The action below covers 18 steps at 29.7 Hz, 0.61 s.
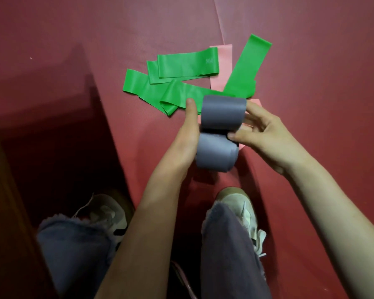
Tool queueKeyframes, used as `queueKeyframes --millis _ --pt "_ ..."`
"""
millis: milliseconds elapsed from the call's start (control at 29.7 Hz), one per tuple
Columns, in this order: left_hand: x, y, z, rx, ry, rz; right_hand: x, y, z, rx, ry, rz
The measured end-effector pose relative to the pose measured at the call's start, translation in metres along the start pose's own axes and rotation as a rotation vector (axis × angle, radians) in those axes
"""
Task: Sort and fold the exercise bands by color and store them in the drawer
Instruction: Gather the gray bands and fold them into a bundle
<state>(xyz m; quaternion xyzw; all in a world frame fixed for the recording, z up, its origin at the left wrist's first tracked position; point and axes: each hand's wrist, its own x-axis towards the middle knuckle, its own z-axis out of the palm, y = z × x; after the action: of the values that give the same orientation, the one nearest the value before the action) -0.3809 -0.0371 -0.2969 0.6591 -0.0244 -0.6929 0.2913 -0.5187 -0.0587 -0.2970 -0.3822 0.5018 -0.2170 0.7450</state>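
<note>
Dark red floor mat (63, 39), shadow on the left. Green bands (181, 66) lie in a loose overlapping pile w/ pink bands (224, 59) partly under them. The grey band (222, 113) is held above the mat, just in front of the pile, folded into two loops. Left hand (188, 132) grips its left side, thumb straight up. Right hand (266, 134) pinches its middle btwn thumb & fingers. Sneakers (239, 201) below.
</note>
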Motion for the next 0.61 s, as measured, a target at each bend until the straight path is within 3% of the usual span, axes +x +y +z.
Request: queueKeyframes --millis 235,303,605 --pt "-0.017 0.001 -0.003 -0.215 -0.218 -0.073 -0.006 0.004 0.002 0.090 -0.057 0.041" --pt "-0.020 0.000 -0.005 -0.157 -0.241 -0.059 -0.007 0.004 0.002 0.175 -0.040 0.076" --pt "-0.021 0.000 -0.006 -0.085 -0.154 0.023 -0.001 0.006 0.003 0.428 0.016 0.051"
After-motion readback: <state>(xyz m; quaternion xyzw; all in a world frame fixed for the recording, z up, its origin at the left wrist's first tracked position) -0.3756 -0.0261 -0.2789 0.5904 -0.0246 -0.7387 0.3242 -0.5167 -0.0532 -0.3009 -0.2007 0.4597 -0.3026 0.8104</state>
